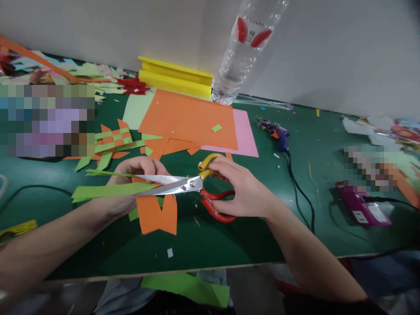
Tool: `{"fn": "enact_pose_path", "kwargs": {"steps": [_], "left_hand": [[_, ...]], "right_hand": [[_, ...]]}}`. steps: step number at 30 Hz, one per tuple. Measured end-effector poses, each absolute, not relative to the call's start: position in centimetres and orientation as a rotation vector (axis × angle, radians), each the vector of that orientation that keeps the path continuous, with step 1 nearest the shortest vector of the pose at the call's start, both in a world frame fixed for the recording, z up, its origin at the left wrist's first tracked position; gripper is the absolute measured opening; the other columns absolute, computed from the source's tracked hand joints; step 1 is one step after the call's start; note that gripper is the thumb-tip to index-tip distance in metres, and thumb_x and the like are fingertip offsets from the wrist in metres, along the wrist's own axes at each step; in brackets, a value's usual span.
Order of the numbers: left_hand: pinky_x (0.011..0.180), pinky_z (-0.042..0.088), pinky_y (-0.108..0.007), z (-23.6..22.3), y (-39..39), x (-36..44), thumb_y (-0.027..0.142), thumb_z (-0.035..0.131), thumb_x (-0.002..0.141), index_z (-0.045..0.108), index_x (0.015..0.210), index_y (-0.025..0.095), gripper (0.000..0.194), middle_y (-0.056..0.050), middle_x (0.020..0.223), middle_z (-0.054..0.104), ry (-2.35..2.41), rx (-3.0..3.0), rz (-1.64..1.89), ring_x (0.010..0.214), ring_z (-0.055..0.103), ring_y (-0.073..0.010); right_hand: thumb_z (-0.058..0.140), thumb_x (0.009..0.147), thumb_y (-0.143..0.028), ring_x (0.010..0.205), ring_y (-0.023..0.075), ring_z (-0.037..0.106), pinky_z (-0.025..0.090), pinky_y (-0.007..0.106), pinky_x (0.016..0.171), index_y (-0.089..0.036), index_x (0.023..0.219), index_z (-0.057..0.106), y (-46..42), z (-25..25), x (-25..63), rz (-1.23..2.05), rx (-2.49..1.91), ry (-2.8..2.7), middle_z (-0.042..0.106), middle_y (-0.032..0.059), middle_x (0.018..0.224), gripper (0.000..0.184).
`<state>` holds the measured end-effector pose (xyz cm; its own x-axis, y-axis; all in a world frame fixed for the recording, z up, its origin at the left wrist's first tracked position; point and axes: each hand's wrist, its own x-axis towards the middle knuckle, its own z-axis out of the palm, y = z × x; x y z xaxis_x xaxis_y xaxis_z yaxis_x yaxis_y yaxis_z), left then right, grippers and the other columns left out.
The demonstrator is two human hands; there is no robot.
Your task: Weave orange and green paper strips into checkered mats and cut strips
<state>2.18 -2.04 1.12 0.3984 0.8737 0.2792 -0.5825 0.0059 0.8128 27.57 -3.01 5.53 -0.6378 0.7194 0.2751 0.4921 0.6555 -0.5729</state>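
R hand is curled thru the handles of the scissors, thumb in the red loop, fingers at the yellow one; blades parted, tips pointing L, in front of the paper at the L hand. L hand, partly behind the blades, pinches a notched orange paper pc w/ a long green strip sticking out to the L. All this is just above the green table, near its front edge.

Containers: clear plastic bottle, red-and-white label, standing by the wall at back; prob. has some clear liquid in it, but level's hard to read thru the ridges. Touching or just beside its base, a yellow trough-shaped pc, long side along the wall.

In front of these: orange sheet overlapping a pink sheet, small green scrap on top. Woven orange/green pc lies L of the sheets. Blue glue gun w/ black cord, R side; magenta box farther R.
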Motion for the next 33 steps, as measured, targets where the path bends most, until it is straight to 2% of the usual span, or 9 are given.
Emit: {"fn": "enact_pose_path", "kwargs": {"steps": [11, 19, 25, 33], "left_hand": [[0.054, 0.047, -0.027, 1.27, -1.98, 1.88, 0.031, 0.079, 0.076, 0.062, 0.066, 0.018, 0.023, 0.004, 0.058, 0.058, 0.33, 1.074, 1.104, 0.047, 0.05, -0.0097], [0.054, 0.048, -0.026, 0.91, -1.87, 1.98, 0.03, 0.081, 0.074, 0.061, 0.065, 0.018, 0.024, 0.005, 0.057, 0.057, 0.341, 1.071, 1.147, 0.047, 0.052, -0.0097], [0.058, 0.051, -0.027, 0.75, -1.99, 2.1, 0.031, 0.084, 0.071, 0.063, 0.065, 0.017, 0.025, 0.003, 0.065, 0.063, 0.351, 1.024, 1.157, 0.057, 0.062, -0.0124], [0.055, 0.048, -0.027, 0.62, -1.8, 1.85, 0.035, 0.08, 0.076, 0.063, 0.067, 0.018, 0.026, 0.003, 0.061, 0.059, 0.326, 1.064, 1.139, 0.053, 0.058, -0.0114]], "right_hand": [[0.066, 0.072, -0.028, 0.09, 0.0219, 0.058, 0.053, 0.036, 0.073, -0.017, 0.109, 0.052, -3.01, 5.53, 27.56, 0.587, -0.943, -2.404, 0.06, 0.0102, 0.1, 0.041], [0.066, 0.075, -0.029, 0.095, 0.0231, 0.059, 0.055, 0.037, 0.077, -0.017, 0.111, 0.051, -3.02, 5.44, 27.74, 0.628, -0.94, -2.437, 0.06, 0.0124, 0.109, 0.04], [0.064, 0.076, -0.025, 0.103, 0.0248, 0.059, 0.055, 0.039, 0.082, -0.015, 0.11, 0.052, -3.0, 5.6, 27.72, 0.645, -0.95, -2.442, 0.061, 0.0139, 0.111, 0.037], [0.065, 0.075, -0.024, 0.098, 0.0237, 0.059, 0.055, 0.038, 0.079, -0.016, 0.108, 0.052, -3.06, 5.81, 27.68, 0.631, -0.972, -2.43, 0.061, 0.0134, 0.11, 0.035]]}}
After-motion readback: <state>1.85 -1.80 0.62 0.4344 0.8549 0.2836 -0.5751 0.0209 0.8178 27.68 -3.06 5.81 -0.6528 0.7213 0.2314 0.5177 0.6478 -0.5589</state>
